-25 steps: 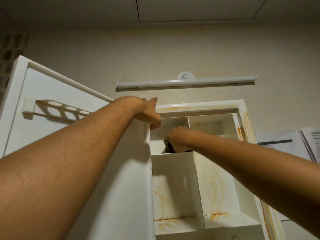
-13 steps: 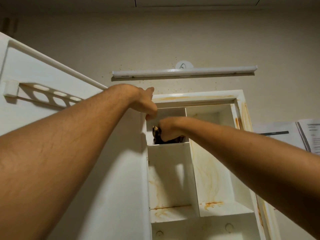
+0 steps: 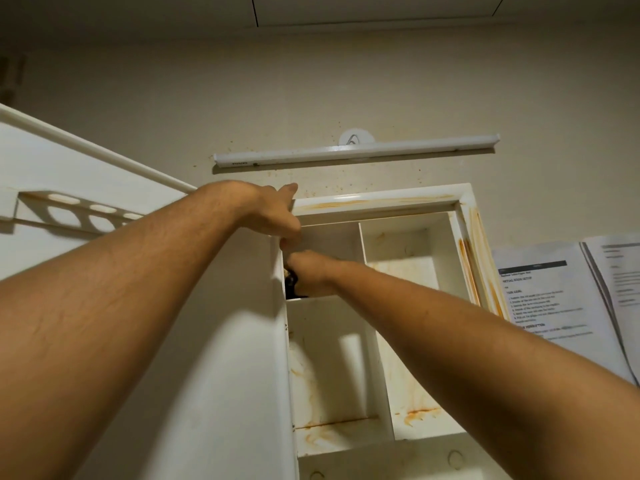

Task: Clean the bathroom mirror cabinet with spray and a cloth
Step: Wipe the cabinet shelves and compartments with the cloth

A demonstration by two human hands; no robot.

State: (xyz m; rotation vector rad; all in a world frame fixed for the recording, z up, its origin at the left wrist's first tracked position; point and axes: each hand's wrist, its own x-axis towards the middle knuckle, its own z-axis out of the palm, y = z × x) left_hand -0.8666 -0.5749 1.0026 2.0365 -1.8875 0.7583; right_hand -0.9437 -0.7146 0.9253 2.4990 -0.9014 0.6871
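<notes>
Mostly the view is taken up by a cream wall (image 3: 346, 81), speckled with small brown spots just above the mirror cabinet (image 3: 381, 201). The cabinet door (image 3: 225, 375) is swung open to the left, its white inner face towards the camera. The cabinet body is white plastic, split into compartments by an upright divider and shelves. Rust-orange streaks run along its top rim, down its right frame and across the lower shelves.

To the right of the cabinet, printed paper sheets (image 3: 561, 306) hang on the wall; their text is too small to read. Above the cabinet a long white light bar (image 3: 356, 152) is fixed level on the wall, with a round white hook pad (image 3: 352, 136) showing just behind it. On the door's inner face sits a slotted rack (image 3: 79, 213) with oval holes.

Both bare forearms reach up. The left hand (image 3: 273, 216) grips the top corner of the door at its free edge, fingers curled over the edge and one digit sticking upward. The right hand (image 3: 311, 275) is inside the upper-left compartment (image 3: 329, 240), closed around a dark cloth (image 3: 291, 284). The cloth is bunched against the compartment's left wall, just above the shelf, and only a small part of it shows past the knuckles.
</notes>
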